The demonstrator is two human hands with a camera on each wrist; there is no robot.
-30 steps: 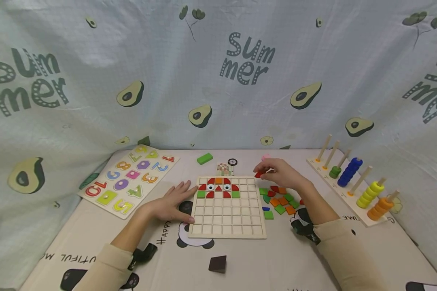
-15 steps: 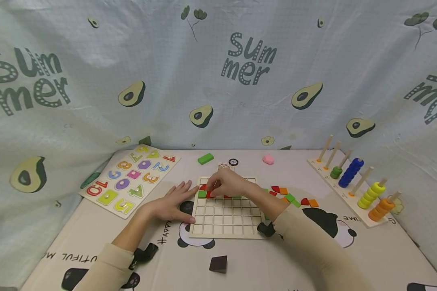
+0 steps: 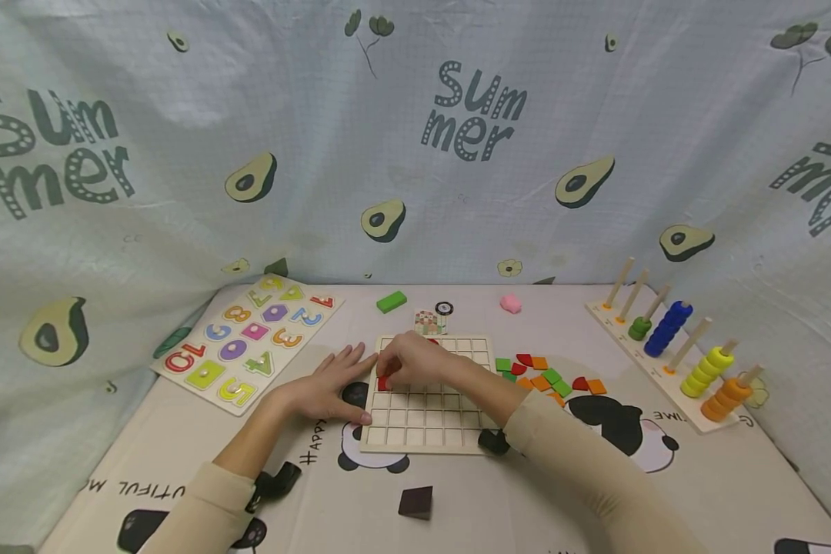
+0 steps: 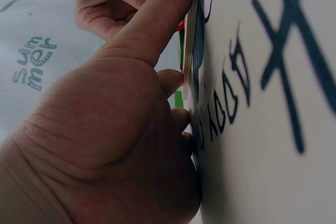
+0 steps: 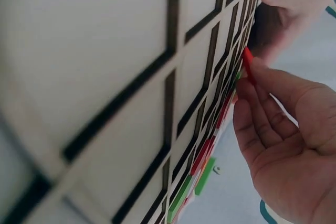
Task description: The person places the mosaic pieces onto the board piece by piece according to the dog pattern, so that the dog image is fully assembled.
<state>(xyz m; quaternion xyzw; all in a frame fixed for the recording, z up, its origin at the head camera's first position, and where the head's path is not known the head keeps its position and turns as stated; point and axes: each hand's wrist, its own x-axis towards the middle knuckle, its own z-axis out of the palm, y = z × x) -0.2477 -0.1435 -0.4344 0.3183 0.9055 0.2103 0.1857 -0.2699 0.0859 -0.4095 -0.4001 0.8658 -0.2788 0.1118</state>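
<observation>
A square wooden grid board (image 3: 425, 441) lies on the cloth in front of me. My left hand (image 3: 325, 391) lies flat at its left side, fingers spread, thumb and fingertips along the edge. Between thumb and fingertips my right hand (image 3: 415, 360) pinches a red tile (image 5: 248, 60), held at a left-edge cell just below the row with the green tile. In the right wrist view, red tiles and a green tile (image 5: 180, 198) sit in the cells farther along. My right hand covers most of the tile pattern in the head view.
Loose red, orange and green tiles (image 3: 550, 375) lie right of the board. A number puzzle board (image 3: 249, 338) is at left, a peg stacker (image 3: 665, 362) at right. Behind are a green block (image 3: 391, 302), a picture card (image 3: 429, 322) and a pink figure (image 3: 510, 304). A dark folded piece (image 3: 415, 502) lies in front.
My right hand has carried the red tile from beyond the board's upper right corner across to its left side, then slightly down and left. The left hand has stayed put.
</observation>
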